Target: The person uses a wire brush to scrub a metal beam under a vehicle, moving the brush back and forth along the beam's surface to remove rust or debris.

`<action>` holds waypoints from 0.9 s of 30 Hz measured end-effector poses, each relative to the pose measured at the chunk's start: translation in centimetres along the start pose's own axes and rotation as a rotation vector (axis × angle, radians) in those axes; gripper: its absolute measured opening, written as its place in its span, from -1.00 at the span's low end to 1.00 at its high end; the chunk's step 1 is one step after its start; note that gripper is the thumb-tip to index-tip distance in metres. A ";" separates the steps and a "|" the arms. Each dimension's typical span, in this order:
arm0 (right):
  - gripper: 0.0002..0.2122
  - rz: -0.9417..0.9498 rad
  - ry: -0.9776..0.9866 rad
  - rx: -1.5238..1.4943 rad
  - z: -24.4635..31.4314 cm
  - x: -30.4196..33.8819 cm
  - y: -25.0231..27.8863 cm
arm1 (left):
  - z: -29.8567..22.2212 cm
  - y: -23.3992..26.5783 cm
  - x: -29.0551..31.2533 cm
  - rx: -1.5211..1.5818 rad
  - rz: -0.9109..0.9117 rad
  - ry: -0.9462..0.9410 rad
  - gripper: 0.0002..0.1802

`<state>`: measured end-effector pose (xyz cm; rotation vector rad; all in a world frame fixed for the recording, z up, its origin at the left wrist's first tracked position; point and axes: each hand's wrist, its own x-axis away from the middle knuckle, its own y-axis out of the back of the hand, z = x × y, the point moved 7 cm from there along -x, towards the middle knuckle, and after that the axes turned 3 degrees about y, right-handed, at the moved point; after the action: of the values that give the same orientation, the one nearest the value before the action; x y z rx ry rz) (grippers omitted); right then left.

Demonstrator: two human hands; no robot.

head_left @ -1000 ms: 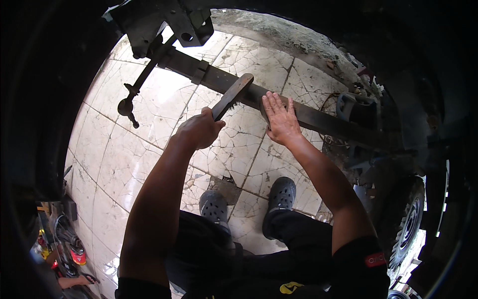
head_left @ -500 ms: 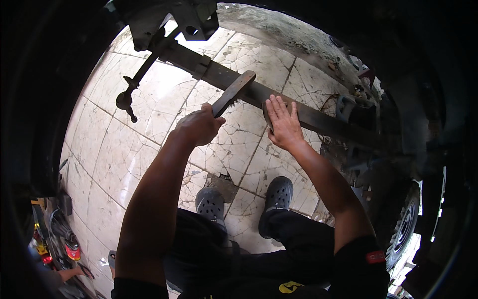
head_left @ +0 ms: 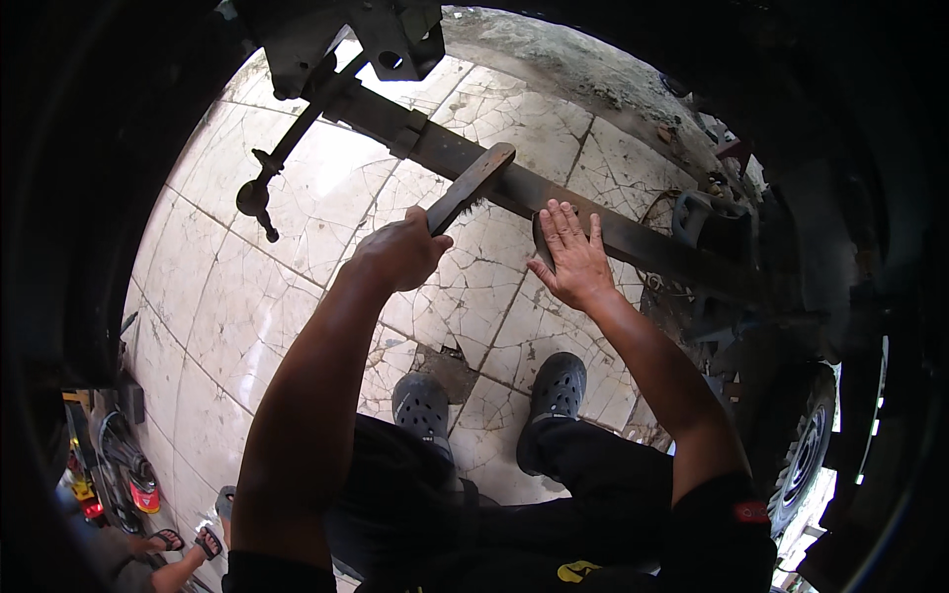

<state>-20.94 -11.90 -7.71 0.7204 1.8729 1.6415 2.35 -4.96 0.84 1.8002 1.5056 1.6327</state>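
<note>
My left hand [head_left: 400, 252] is wrapped around the handle of a long wooden brush [head_left: 476, 183]. Its dark bristles face the side of a long dark metal beam [head_left: 554, 193], and the far end of the brush overlaps the beam. My right hand [head_left: 575, 259] is spread flat beside the beam's near edge, fingers stretched and thumb apart. It lies partly over a dark rounded piece [head_left: 542, 239] against the beam; most of that piece is hidden, so its kind cannot be made out.
A dark rod with a ball-shaped joint [head_left: 253, 198] hangs at the left from brackets [head_left: 395, 54]. Cracked white floor tiles [head_left: 287, 267] lie below. A tyred wheel [head_left: 806, 455] stands at right. Lower left are tools, a red can [head_left: 144, 494] and another person's sandalled foot [head_left: 208, 544].
My right hand has slid slightly nearer to me, its thumb more spread, uncovering more of the dark piece. The brush stays nearly put. The other person's feet at lower left have shifted.
</note>
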 end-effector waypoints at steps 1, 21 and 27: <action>-0.25 0.004 -0.002 0.017 -0.1 0.6 0.1 | -0.1 0.0 0.0 -0.001 -0.005 0.001 -0.43; -0.30 0.023 -0.123 -0.048 -0.5 -3.6 0.7 | -0.1 -0.3 0.0 -0.021 -0.038 -0.020 -0.43; -0.34 -0.027 -0.042 0.033 -0.2 -0.1 -0.4 | 0.1 -0.2 0.0 0.006 0.009 0.023 -0.46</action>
<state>-20.97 -12.16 -8.06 0.7344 1.8759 1.5699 2.30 -4.84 0.63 1.8002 1.5162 1.6605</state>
